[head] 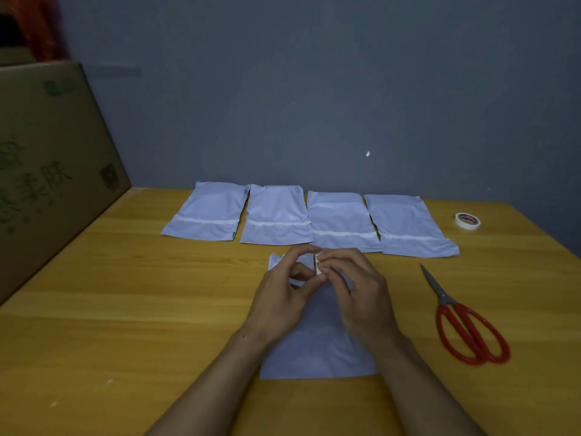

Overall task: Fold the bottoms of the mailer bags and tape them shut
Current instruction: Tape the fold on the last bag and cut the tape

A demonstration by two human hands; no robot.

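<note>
A white mailer bag (314, 350) lies flat on the wooden table (125, 309), in the middle of the view and just in front of the person. Its near edge is square to them, and its far end is crumpled under the hands. Both hands are raised over that far end and meet fingertip to fingertip. The left hand (283, 297) has its thumb and forefinger curled in a ring, and the right hand (358, 291) has its fingers bent inward. Together they pinch a short white strip (318, 265) with a red mark on one side. The strip stands on edge between the fingertips, and whether it is tape cannot be told.

At 12 o'clock from the hands, along the far edge of the table by the grey wall (314, 89), lies a row of four white mailer bags (276, 212). They lie side by side, edges touching or slightly overlapping. Each is crossed by a pale band near its near end, and the near edge of the third sits just beyond the fingertips.

At 3 o'clock, well apart from the hands, red-handled scissors (465, 319) lie closed, blades pointing away toward 11 o'clock. At 2 o'clock, near the table's far right corner, a roll of white tape (467, 220) lies flat. At 9 to 10 o'clock a printed cardboard box (47, 171) stands along the table's left side.
</note>
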